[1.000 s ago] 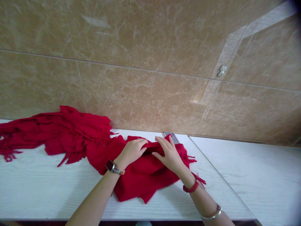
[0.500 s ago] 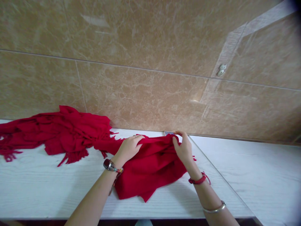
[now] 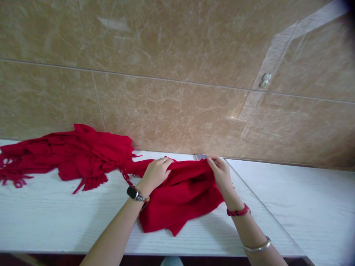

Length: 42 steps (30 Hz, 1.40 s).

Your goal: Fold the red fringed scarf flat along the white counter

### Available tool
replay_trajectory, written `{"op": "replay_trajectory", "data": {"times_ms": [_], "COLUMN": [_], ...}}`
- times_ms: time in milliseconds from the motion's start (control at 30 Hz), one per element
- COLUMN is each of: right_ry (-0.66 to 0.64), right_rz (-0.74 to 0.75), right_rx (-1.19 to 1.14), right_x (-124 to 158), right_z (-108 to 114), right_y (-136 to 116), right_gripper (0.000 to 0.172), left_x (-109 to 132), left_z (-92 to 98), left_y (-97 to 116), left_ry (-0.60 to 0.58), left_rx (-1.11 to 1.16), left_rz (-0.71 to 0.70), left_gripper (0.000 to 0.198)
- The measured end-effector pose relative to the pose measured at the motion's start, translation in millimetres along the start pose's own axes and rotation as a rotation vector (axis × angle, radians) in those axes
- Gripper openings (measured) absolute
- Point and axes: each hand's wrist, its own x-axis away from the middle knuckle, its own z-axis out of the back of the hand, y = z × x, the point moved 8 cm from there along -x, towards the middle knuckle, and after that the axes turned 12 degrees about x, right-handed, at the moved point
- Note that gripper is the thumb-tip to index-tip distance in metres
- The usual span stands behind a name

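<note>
A red fringed scarf (image 3: 183, 199) lies bunched and partly folded on a white wood-grain surface (image 3: 105, 218). At its upper left, my left hand (image 3: 155, 173) is closed on the cloth, fingertips curled over the top edge. My right hand (image 3: 221, 173) pinches the upper right corner between thumb and fingers. More red fringed cloth (image 3: 91, 151) lies heaped to the left, with tassels spread on the surface; a strip of red runs from it toward my left hand. Whether both heaps are one piece I cannot tell.
A brown marbled tile wall (image 3: 166, 111) rises behind the surface. Against its foot, beyond the scarf, lies a flat phone-like object (image 3: 201, 157). A small cat-shaped hook (image 3: 265, 80) is fixed to the wall. A seam (image 3: 266, 207) crosses the surface at right.
My right hand has shifted slightly right, and its fingers now pinch the scarf's corner, drawing the top edge straighter. My left hand keeps its hold. The whole view has moved a little.
</note>
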Motion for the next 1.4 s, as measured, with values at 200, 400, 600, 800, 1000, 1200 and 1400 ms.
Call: {"op": "replay_trajectory", "data": {"times_ms": [200, 400, 600, 800, 1000, 1200, 1400], "right_ry": [0.130, -0.314, -0.192, -0.107, -0.126, -0.392, -0.141], "right_rz": [0.336, 0.638, 0.117, 0.037, 0.578, 0.691, 0.143], "right_rx": [0.266, 0.371, 0.080, 0.054, 0.456, 0.400, 0.150], "right_x": [16, 46, 10, -2, 29, 52, 11], "right_z": [2, -50, -19, -3, -25, -54, -20], "right_y": [-45, -72, -22, -7, -63, -76, -24], "right_gripper": [0.031, 0.030, 0.018, 0.026, 0.039, 0.034, 0.021], "left_x": [1, 3, -1, -1, 0, 2, 3], "left_z": [-13.2, -16.8, 7.4, 13.4, 3.2, -0.1, 17.3], "left_y": [9, 16, 5, -31, -16, 5, -17], "left_ry": [-0.038, -0.040, 0.139, 0.173, 0.130, 0.055, 0.167], "left_rx": [-0.014, 0.005, -0.055, -0.096, 0.123, 0.052, -0.072], "left_rz": [-0.050, -0.114, -0.097, 0.125, 0.118, 0.049, 0.139], "left_gripper": [0.020, 0.018, 0.018, 0.019, 0.024, 0.020, 0.021]}}
